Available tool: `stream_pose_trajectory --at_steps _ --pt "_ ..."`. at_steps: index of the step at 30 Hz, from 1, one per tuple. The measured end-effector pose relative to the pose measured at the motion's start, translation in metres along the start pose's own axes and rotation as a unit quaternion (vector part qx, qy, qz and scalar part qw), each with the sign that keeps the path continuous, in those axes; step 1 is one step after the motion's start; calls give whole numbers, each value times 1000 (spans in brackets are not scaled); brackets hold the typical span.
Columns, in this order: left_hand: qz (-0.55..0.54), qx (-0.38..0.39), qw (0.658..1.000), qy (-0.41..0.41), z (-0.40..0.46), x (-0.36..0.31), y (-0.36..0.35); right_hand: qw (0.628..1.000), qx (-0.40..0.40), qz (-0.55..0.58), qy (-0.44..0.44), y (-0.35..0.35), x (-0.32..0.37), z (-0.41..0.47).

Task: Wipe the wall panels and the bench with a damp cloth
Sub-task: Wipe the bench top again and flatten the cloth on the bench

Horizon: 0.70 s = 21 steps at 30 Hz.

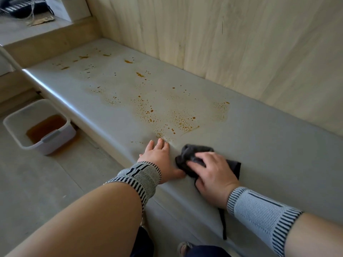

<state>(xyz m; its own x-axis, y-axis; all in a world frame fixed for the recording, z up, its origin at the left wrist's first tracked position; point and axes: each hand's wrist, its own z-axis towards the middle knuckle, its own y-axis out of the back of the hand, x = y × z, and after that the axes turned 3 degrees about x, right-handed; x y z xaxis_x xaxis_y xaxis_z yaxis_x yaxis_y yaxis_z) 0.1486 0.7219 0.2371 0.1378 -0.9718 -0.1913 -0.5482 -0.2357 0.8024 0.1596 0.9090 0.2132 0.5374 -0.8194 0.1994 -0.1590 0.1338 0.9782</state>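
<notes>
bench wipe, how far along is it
Early on. The near part of the bench looks free of spots. In hand: the right hand presses the dark cloth near the front edge while the left hand rests flat. Left: the orange spots farther along; the wall panels show faint streaks.

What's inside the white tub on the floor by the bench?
The tub holds a shallow pool of brown liquid at its near end; the rest of its floor shows bare. Its near wall hides the liquid's closest edge.
</notes>
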Motion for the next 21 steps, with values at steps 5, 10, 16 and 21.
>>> stream_pose_trajectory --at_steps 5,10,16,21 --pt "-30 -112 993 15 -12 58 28 995 60 -32 72 1 30 9" --pt "49 -58 993 85 -6 117 29 990 119 -33 73 -7 78 72" --pt "18 -66 993 93 6 118 16 977 159 -80 115 -8 68 53" --pt "0 -69 994 84 8 120 12 976 164 -108 95 -11 77 51"
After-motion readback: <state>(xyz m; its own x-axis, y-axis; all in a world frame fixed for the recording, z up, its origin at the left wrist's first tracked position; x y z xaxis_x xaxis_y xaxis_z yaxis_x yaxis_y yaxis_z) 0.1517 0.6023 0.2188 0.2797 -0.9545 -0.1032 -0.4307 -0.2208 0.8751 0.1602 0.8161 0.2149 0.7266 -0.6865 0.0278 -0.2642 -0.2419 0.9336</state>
